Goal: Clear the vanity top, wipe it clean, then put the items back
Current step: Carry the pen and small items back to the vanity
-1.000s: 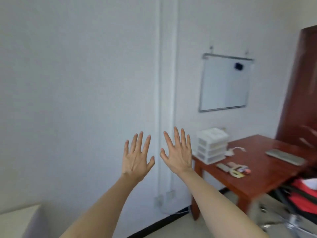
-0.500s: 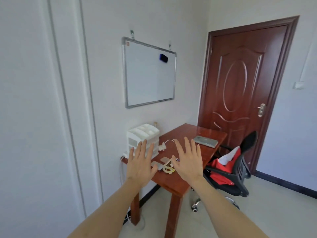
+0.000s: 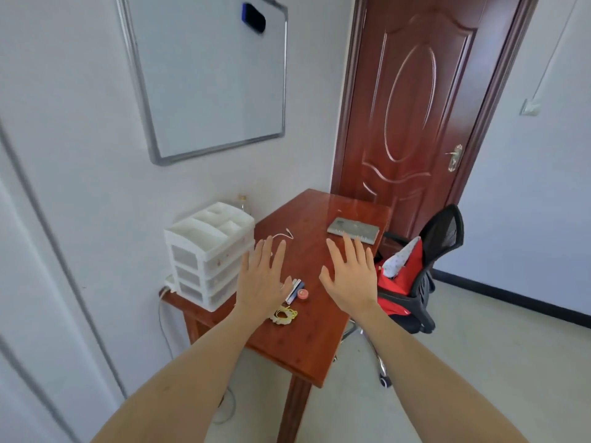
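2 bare forearms, no sleeves; hands [image 3: 307,282] w/o gloves or rings.

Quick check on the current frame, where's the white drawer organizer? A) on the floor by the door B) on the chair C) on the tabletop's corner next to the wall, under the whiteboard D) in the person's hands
C: the white drawer organizer stands on the wooden table at its wall-side corner, below the whiteboard; both hands, left and right, are open and hold nothing.

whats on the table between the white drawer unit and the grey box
In the head view, a white cable lies on the red-brown table between the drawer unit and the grey box; otherwise bare wood.
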Motion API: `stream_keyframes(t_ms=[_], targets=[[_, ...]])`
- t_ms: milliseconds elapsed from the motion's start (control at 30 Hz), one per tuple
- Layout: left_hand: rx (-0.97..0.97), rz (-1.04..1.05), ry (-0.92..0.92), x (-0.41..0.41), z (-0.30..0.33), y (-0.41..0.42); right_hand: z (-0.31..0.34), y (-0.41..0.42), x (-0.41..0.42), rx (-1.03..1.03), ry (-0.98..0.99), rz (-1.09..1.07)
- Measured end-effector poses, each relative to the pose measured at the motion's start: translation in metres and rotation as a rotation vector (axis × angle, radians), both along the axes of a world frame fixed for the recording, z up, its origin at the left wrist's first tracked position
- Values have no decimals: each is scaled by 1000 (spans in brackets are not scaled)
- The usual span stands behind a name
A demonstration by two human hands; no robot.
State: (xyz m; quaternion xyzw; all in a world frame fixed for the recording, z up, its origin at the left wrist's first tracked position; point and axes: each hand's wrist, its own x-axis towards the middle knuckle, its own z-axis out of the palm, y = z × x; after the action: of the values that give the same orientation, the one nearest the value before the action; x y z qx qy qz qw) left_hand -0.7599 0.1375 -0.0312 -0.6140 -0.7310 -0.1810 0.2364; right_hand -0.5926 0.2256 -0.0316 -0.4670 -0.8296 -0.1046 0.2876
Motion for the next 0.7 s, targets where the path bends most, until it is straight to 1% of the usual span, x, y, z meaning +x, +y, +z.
stream_keyframes(t_ms=[167, 300, 367, 467, 533, 600, 700], targets=[[-72, 36, -16, -26, -37, 66, -38, 64, -28, -75, -26, 22], [-147, 87, -75, -42, -86, 110, -91, 117, -50, -213, -85, 88], [-196, 129, -113, -45, -115, 127, -120, 143, -58, -289, -150, 133], [-325, 164, -183, -44, -156, 144, -158, 173, -70, -401, -243, 201], [-402, 185, -238, -40, -180, 150, -178, 192, -74, -470, -339, 270], [-462, 177, -272, -33, -200, 151, -196, 208, -78, -506, -402, 351], [-564, 139, -274, -23, -226, 145, -213, 219, -84, -521, -519, 512]])
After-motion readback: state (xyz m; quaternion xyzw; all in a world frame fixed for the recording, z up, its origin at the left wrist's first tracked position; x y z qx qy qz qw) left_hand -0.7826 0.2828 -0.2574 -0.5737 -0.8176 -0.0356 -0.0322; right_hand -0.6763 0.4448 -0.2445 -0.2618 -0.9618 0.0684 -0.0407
